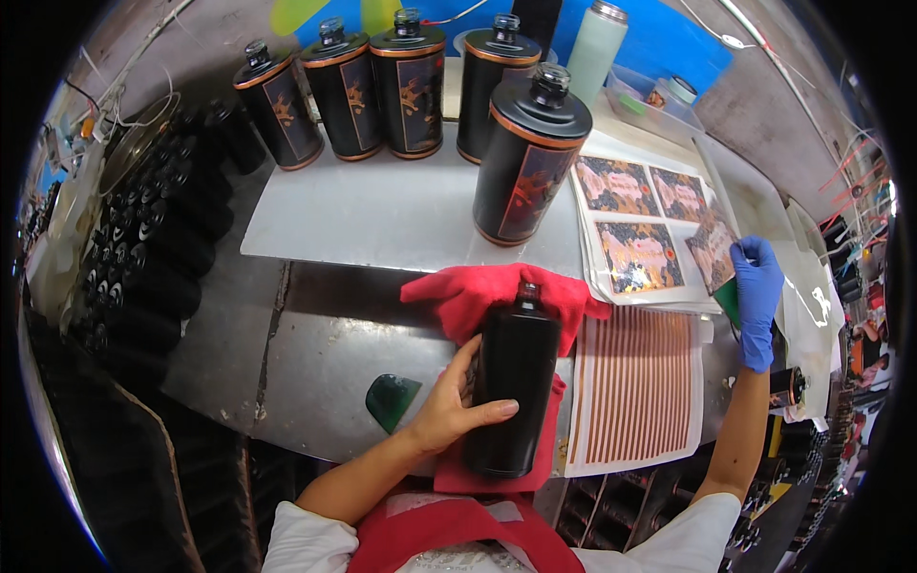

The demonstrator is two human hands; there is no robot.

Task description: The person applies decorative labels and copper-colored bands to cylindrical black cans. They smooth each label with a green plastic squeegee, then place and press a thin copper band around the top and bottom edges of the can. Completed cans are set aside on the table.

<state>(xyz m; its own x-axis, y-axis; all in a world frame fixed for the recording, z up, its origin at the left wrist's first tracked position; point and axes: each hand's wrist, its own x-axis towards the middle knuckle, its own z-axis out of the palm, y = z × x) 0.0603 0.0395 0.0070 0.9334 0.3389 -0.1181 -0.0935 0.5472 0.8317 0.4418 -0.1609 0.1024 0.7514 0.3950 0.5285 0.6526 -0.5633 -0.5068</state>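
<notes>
My bare left hand (449, 406) is wrapped around the side of a plain black bottle (521, 392). The bottle lies tilted on a red cloth (439, 291), its neck pointing away from me. At the right, my right hand (757, 291), in a blue glove, pinches a patterned decal (711, 250) by its edge. A dark green flat piece (729, 302) shows under that hand; whether the fingers grip it too is hidden. Beside the hand lies a stack of decal sheets (635, 229) in black, pink and gold. A sheet of copper-coloured stripes (635, 392) is nearer me.
Several decorated black bottles (530, 186) with copper bands stand along the back on a white board (382, 215). A green scraper-like piece (390, 401) lies left of my left hand. Behind are a pale green flask (599, 48) and a clear tub (659, 100). Dark bottles (143, 248) crowd the left.
</notes>
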